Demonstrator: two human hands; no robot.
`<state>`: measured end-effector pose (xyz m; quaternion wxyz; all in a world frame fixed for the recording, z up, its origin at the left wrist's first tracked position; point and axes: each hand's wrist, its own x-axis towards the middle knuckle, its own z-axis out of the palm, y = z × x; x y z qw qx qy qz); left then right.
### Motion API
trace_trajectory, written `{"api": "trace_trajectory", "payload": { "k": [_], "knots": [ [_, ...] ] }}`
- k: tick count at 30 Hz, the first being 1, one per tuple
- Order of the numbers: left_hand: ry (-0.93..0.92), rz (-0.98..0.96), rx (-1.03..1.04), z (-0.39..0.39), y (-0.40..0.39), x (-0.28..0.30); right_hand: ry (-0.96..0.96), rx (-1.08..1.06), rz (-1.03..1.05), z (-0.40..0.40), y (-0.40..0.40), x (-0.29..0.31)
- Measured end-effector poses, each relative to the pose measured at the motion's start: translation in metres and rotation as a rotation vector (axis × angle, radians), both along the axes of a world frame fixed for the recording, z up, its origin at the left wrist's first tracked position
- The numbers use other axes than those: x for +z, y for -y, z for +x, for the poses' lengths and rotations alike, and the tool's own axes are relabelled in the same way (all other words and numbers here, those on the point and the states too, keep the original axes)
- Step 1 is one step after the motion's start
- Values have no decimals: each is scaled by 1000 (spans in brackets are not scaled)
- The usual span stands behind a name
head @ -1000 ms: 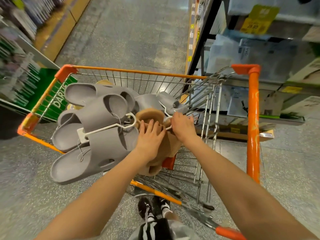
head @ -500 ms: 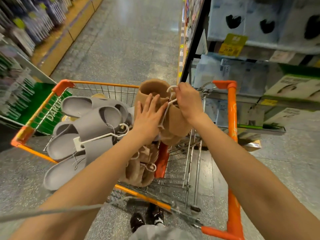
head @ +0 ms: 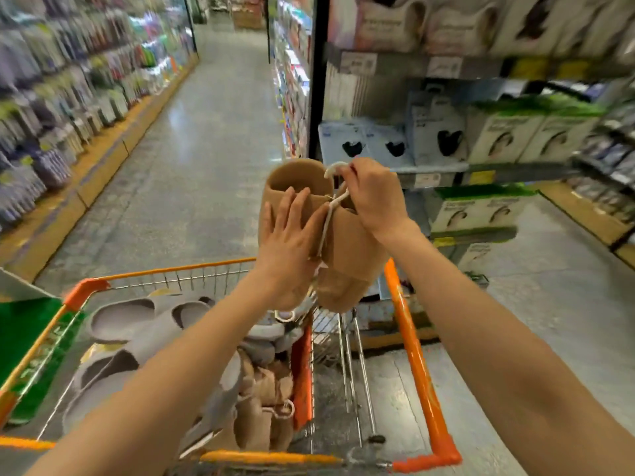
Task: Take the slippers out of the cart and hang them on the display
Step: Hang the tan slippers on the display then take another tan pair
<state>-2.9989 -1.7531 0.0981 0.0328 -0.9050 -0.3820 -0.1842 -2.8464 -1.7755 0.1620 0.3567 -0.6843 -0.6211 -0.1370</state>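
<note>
— Above the cart (head: 419,338), what does the person hold?

— A tan pair of slippers (head: 347,245) on a white hanger (head: 331,201), lifted clear of the cart's far rim. The right hand (head: 372,197) pinches the hanger just below its hook, fingers curled round the plastic. The left hand (head: 292,235) lies flat against the near slipper, fingers straight, steadying it rather than gripping.

— How does the pair hang?

— Long axis close to upright, open ends up near the hook, the other ends down toward the cart. The hook pokes out above the right hand, curving left.

— And where would it go?

— That is hard to say. No hanging rail for slippers shows clearly. Shelves (head: 481,173) of boxed goods stand beyond the cart to the right; blurred racks stand beyond it to the left. The right hand carries the weight and sits nearer the hook, so it will likely lead the hook onto whatever peg is chosen, with the left only guiding.

— What stays in the cart?

— Grey slippers (head: 137,324) lie at its left side, more tan pairs (head: 264,417) near its middle.
</note>
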Motion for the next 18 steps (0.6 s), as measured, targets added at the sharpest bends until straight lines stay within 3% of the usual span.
{"api": "trace_trajectory", "payload": {
  "k": [4, 10, 18],
  "knots": [
    [151, 156, -221, 22, 21, 20, 75, -198, 103, 13, 53, 35],
    [217, 180, -514, 71, 92, 37, 125, -521, 82, 37, 166, 60],
    [328, 151, -1084, 168, 263, 39, 72, -1085, 57, 65, 382, 65]
  ]
}}
